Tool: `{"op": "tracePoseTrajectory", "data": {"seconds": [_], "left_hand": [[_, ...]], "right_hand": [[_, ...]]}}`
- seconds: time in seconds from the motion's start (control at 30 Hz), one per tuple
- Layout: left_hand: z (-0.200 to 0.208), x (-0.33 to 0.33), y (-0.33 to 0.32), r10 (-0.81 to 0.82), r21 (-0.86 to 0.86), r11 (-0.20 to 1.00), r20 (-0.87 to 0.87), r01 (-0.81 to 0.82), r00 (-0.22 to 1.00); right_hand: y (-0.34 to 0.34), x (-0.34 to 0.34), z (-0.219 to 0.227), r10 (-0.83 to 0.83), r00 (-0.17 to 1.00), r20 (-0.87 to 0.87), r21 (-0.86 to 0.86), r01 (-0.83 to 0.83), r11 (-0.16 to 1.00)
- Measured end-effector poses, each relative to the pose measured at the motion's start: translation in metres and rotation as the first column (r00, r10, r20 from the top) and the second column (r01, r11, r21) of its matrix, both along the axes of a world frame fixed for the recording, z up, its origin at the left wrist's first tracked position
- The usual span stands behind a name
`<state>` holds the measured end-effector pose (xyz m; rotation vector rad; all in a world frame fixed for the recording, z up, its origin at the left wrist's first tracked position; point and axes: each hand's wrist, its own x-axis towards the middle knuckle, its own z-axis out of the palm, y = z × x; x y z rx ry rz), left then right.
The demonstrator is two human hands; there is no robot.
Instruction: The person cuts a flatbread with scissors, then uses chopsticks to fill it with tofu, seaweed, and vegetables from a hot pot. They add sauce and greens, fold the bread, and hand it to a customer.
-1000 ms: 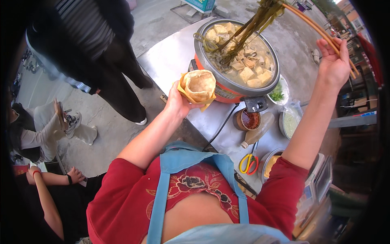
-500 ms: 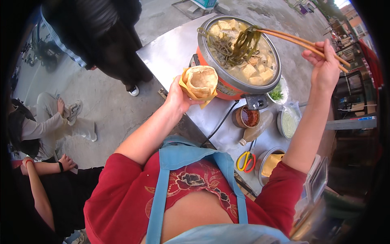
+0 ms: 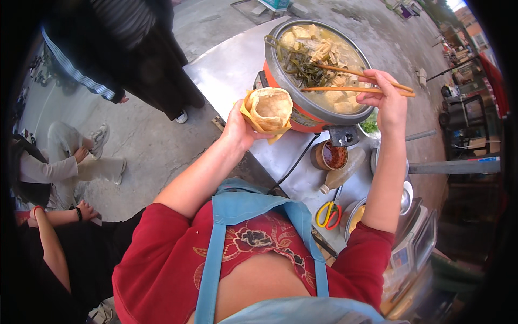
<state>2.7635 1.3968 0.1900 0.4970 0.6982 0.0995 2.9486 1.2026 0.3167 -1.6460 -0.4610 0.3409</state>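
Note:
My left hand point(image 3: 240, 128) holds a hollow, open-topped bread pocket point(image 3: 271, 106) wrapped in yellow paper, just left of the pot. No filling shows inside it. My right hand point(image 3: 387, 98) grips a pair of long wooden chopsticks point(image 3: 335, 89), their tips spread apart and down in the food. The round pot point(image 3: 319, 113), with a grey rim and an orange body, holds broth, tofu chunks point(image 3: 302, 32) and dark green kelp strips point(image 3: 303, 66). The chopstick tips lie at the kelp and the pale folded pieces beside it.
On the metal table point(image 3: 226, 59) near the pot are a jar of red chili sauce point(image 3: 333, 155), a plastic bottle point(image 3: 345, 171), scissors point(image 3: 329, 214) and a steel bowl point(image 3: 352, 215). A black cord point(image 3: 295, 164) runs off the table. Several people are at the left.
My right hand has moved left and down toward the pot. The kelp bundle that hung from the chopsticks is back in the pot, and the sticks are spread wider. My left hand has barely moved.

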Motion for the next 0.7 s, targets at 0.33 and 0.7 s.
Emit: {"op": "tracePoseTrajectory", "data": {"seconds": [0.33,0.7], "left_hand": [[0.009,-0.003,-0.003,0.008,0.039,0.999,-0.05,-0.006,0.999],[-0.005,0.005,-0.001,-0.042,0.003,0.999,-0.03,0.043,0.999]], "right_hand": [[-0.034,0.035,-0.007,-0.225,0.97,-0.089,0.497,0.239,0.834],[-0.039,0.058,0.139,-0.364,0.898,0.246,0.661,0.119,0.741]]}}
